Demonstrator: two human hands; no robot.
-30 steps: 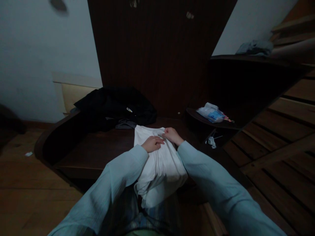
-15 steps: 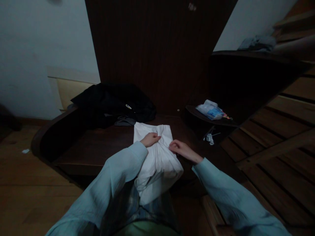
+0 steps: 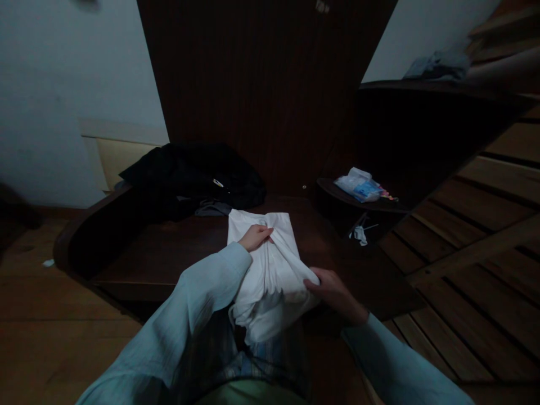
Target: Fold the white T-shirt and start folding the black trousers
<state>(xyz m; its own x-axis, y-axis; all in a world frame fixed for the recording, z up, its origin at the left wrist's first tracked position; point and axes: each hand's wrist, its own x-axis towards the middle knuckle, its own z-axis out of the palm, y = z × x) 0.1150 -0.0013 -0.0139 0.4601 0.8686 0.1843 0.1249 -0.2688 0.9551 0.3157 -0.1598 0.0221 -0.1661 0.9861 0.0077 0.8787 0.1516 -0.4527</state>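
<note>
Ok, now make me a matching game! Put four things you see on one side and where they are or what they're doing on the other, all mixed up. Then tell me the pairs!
Things:
1. cloth
2. dark clothes
3. bag
4. right hand

Places and states:
A. partly blue, lying on the small shelf
B. gripping a fold near the right edge of something white
C. heaped at the back of the bench
D. white and wrinkled, with the left hand on it

Pairs: 1-D, 2-C, 3-A, 4-B
</note>
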